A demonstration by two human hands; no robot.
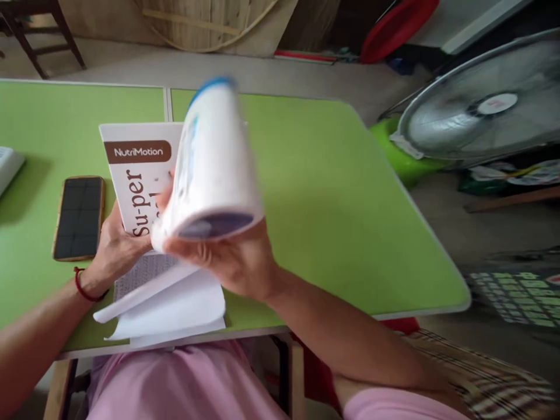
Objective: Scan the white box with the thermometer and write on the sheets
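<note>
My right hand (236,262) grips a white cylindrical container (221,157) from below, tilted over, its blue rim at the far end and a dark, purplish round base facing me. Motion blurs it and its exact kind is unclear. Behind it, a white box (142,198) with a brown NutriMotion band stands upright, partly hidden. My left hand (120,239) is closed around the lower left of this box, the thumb across its front. Some of its fingers are hidden by the container. Curled white sheets of paper (175,309) lie below both hands, printed text showing on one.
A phone (80,217) lies on the green table (328,221) left of the box. Part of a white object (7,166) shows at the table's left edge. Beyond the right side stand a large fan (490,105) and a green bucket (406,157). A stool (46,38) stands behind.
</note>
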